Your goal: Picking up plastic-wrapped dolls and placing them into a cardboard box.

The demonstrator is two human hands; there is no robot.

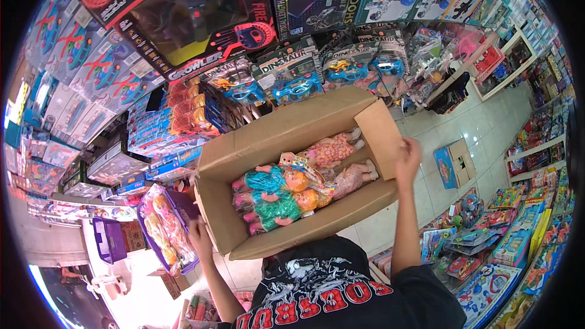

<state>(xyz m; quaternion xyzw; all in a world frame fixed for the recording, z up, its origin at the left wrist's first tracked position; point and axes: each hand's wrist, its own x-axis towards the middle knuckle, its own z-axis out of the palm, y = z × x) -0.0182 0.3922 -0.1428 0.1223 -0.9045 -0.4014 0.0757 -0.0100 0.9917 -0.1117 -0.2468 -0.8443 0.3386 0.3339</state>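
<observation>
Between my hands is a large open cardboard box (277,136), slanting up to the right. Several dolls (286,192) lie inside it, in clear wrapping, with turquoise and green hair at the left and patterned dresses at the right. My right hand (408,159) is closed on the flap at the box's right end. At the left end, my left hand (199,236) grips the outer side, its fingers partly hidden. Just left of that hand, a purple basket (190,206) holds more wrapped dolls. What supports the box underneath is hidden.
Boxed toys (201,18) and hanging toy packs (291,70) line the far side. A blue and brown carton (454,164) stands on the tiled floor (429,137) to the right. Packaged toys (487,244) crowd the near right, and another purple basket (108,240) is at left.
</observation>
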